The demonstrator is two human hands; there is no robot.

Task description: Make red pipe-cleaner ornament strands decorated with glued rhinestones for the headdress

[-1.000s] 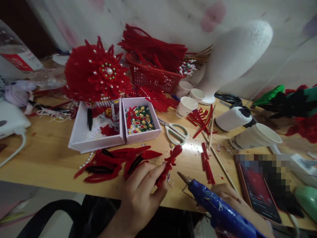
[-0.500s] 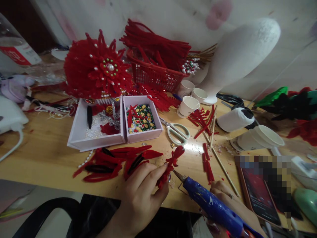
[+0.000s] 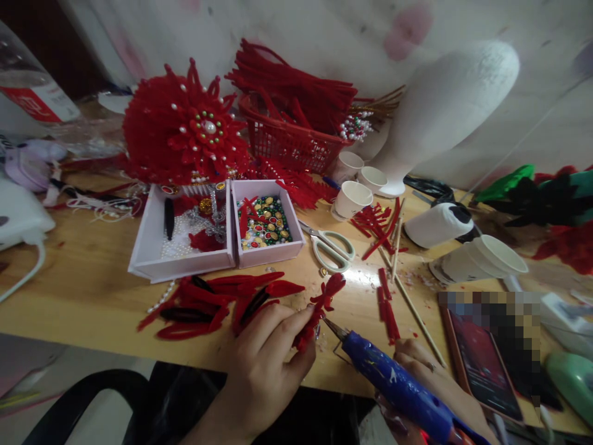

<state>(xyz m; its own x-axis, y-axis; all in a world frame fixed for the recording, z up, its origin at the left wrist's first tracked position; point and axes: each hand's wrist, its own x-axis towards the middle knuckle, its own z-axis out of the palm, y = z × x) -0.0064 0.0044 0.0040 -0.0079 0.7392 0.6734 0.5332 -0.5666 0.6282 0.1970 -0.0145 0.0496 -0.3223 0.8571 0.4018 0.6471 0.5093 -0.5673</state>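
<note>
Between the thumb and fingers of my left hand [image 3: 264, 358] is a small red fuzzy ornament [image 3: 330, 290], its looped upper end sticking out past the fingertips. My right hand [image 3: 421, 371] is wrapped round a blue hot glue gun [image 3: 393, 374], whose metal nozzle points left at the ornament, at or very near its side. Part of the right hand is hidden behind the gun. Red fuzzy petals with black centres [image 3: 194, 309] lie on the table to the left of my left hand. Short red fuzzy strips [image 3: 388, 306] lie beyond the gun.
Two white boxes, one with pearls [image 3: 180, 272] and one with mixed beads [image 3: 273, 254], stand behind my left hand. Scissors [image 3: 331, 250], paper cups [image 3: 353, 201], a thread spool [image 3: 435, 225] and a wooden stick [image 3: 421, 321] lie around. A phone [image 3: 482, 355] is at right.
The view has shifted very slightly. Both hands, the ornament and the glue gun keep nearly the same positions.
</note>
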